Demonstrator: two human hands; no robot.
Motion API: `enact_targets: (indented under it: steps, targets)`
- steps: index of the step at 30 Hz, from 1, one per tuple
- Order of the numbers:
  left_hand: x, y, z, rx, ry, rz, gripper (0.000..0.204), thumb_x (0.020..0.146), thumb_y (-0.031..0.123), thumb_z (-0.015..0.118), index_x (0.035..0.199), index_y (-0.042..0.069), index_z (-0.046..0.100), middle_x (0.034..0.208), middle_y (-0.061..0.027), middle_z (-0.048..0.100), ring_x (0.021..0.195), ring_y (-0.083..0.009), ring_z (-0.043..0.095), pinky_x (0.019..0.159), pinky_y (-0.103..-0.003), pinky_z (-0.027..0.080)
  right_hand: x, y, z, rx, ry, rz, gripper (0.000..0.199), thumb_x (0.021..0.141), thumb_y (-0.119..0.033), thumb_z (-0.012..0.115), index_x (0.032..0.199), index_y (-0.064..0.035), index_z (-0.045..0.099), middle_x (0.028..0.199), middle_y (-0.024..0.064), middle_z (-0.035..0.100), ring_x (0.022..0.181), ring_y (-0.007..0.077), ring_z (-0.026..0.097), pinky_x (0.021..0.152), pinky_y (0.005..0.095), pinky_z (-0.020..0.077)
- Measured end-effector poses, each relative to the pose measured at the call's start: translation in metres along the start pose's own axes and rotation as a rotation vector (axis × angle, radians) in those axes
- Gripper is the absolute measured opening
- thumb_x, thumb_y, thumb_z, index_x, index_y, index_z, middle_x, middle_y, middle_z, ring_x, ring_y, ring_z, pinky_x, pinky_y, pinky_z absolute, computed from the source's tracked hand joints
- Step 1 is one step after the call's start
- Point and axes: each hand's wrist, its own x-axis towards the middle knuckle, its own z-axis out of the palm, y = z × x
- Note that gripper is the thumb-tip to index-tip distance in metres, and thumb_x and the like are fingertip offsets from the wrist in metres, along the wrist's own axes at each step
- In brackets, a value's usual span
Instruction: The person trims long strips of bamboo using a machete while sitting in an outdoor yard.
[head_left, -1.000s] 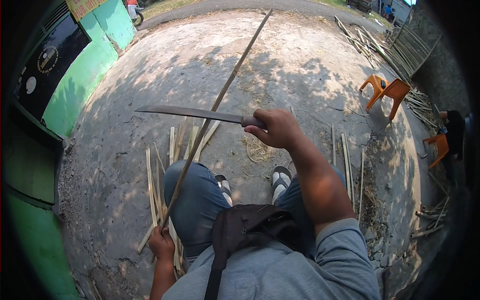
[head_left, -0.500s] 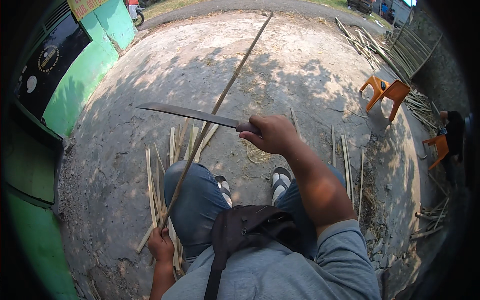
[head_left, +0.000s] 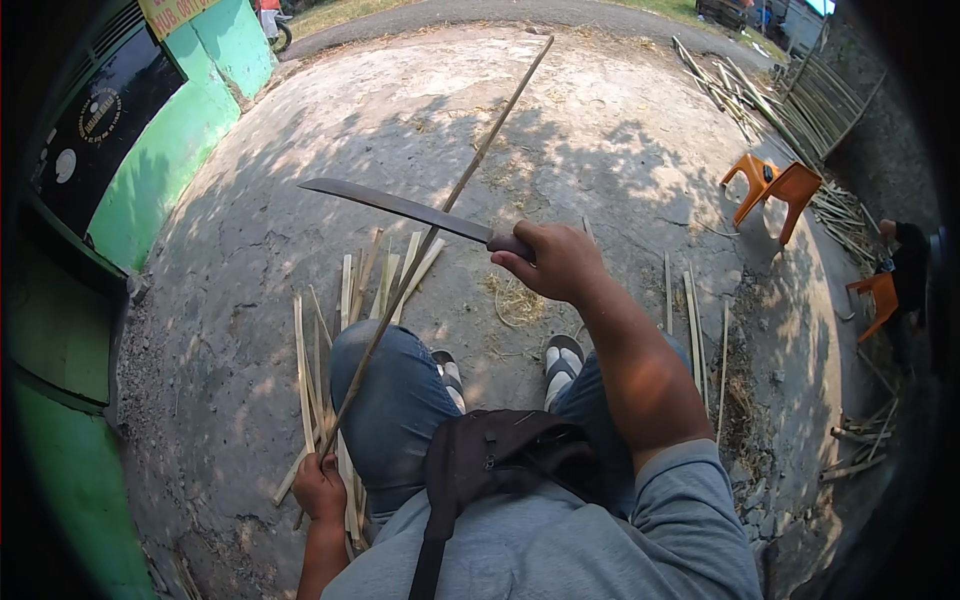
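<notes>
My right hand (head_left: 562, 262) is closed round the dark handle of a machete (head_left: 400, 206). Its long blade points to the left and lies across a long, thin bamboo strip (head_left: 470, 170). My left hand (head_left: 320, 488), low beside my left thigh, grips the near end of that strip. From there the strip slants over my left knee and up to the right, its far end out over the ground. Under and beside my left leg lie several pale split bamboo pieces (head_left: 302, 375).
More pale strips (head_left: 693, 330) lie right of my right leg. Orange plastic chairs (head_left: 775, 190) stand at the right, one near a person in dark clothes (head_left: 905, 270). Bamboo piles (head_left: 740, 95) lie at the far right. A green wall (head_left: 165, 190) runs along the left.
The machete and my right hand have shifted slightly right, the blade tip rising a little. The strip's far end has swung slightly right and down. My left hand has stayed nearly still.
</notes>
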Motion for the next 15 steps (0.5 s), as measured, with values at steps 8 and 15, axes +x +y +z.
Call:
enact_targets:
  steps: [8,15]
  targets:
    - [0.000,0.003,0.004,-0.019,-0.010,-0.010,0.045,0.107,0.047,0.054,0.092,0.005,0.063,0.084,-0.0194,0.065,0.080,-0.0482,0.063,0.068,-0.056,0.047,0.000,-0.011,0.002,-0.009,-0.100,-0.099,0.048,0.095,-0.059,0.069,0.090,-0.0108,0.065,0.075,0.0133,0.067,0.073,0.0401,0.069,0.065,0.0518,0.0512]
    - [-0.001,0.000,0.007,-0.031,0.015,0.001,0.047,0.107,0.048,0.054,0.089,0.006,0.062,0.082,-0.0191,0.064,0.079,-0.0476,0.063,0.067,-0.056,0.047,0.004,-0.006,0.000,0.009,-0.041,-0.203,0.045,0.093,-0.057,0.071,0.090,-0.0122,0.065,0.073,0.0128,0.067,0.070,0.0390,0.068,0.064,0.0506,0.0507]
